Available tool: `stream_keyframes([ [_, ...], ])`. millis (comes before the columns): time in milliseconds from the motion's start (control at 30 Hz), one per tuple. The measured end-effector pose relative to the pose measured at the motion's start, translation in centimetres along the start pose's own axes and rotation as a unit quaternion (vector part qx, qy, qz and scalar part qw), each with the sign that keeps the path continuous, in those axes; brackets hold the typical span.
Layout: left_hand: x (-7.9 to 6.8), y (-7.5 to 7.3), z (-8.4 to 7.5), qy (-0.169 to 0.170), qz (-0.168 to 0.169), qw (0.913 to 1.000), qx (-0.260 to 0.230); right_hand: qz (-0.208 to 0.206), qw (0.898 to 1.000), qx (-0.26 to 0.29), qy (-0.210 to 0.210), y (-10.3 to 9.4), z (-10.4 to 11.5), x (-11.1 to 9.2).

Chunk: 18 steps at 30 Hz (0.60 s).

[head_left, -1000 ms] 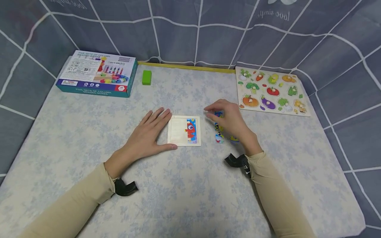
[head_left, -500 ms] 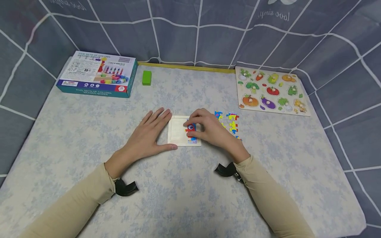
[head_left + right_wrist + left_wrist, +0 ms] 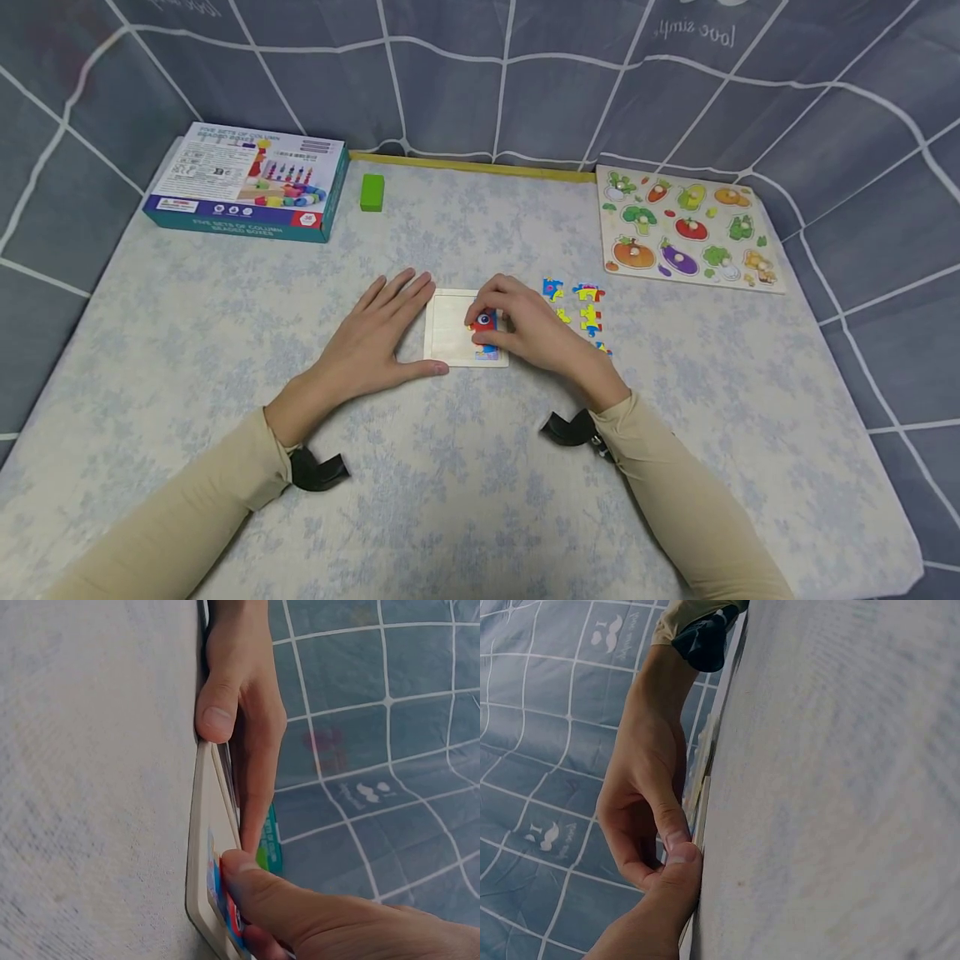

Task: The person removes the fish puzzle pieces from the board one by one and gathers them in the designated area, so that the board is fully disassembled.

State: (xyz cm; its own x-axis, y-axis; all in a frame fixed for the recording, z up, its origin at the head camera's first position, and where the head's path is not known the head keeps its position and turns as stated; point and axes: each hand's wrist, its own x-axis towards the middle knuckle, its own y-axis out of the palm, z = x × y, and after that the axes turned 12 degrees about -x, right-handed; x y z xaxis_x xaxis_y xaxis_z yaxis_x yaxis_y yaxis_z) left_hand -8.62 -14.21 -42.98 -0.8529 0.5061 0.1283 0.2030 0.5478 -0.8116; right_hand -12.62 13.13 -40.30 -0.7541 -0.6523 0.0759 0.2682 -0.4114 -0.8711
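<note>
A shallow wooden puzzle tray (image 3: 450, 329) lies flat in the middle of the table, its left part bare. Along its right side sit jigsaw pieces with a red fish (image 3: 486, 320). My left hand (image 3: 367, 340) rests at the tray's left edge, fingers straight, thumb at the near corner. Over the right side, my right hand (image 3: 536, 327) pinches a puzzle piece between thumb and curled fingers; in the right wrist view its thumb (image 3: 255, 881) touches the colourful pieces. Several loose jigsaw pieces (image 3: 590, 317) lie right of the tray, some partly hidden by the right hand.
A boxed bead toy (image 3: 243, 183) stands at the back left, beside a green block (image 3: 372, 192). At the back right lies a vegetable peg puzzle board (image 3: 686, 229). A grey checked curtain (image 3: 450, 92) hangs behind the table.
My right hand has moved left from the loose pieces to the pieces in the tray, and has stayed there over the last half second. The left hand has kept its place.
</note>
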Motion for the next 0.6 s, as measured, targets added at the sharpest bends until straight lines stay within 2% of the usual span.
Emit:
stream_keyframes([
  [133,0.04,0.02,0.01,0.0,0.001,1.0,0.002,0.013,1.0,-0.004,0.009,0.01,-0.08,-0.05],
  [333,0.06,0.07,-0.04,-0.004,0.002,1.0,0.003,0.021,1.0,-0.002,0.002,-0.07,-0.32,-0.06],
  [600,0.17,0.08,-0.08,-0.007,0.004,0.9999,0.008,0.031,0.999,0.022,-0.001,-0.22,-0.53,-0.03],
])
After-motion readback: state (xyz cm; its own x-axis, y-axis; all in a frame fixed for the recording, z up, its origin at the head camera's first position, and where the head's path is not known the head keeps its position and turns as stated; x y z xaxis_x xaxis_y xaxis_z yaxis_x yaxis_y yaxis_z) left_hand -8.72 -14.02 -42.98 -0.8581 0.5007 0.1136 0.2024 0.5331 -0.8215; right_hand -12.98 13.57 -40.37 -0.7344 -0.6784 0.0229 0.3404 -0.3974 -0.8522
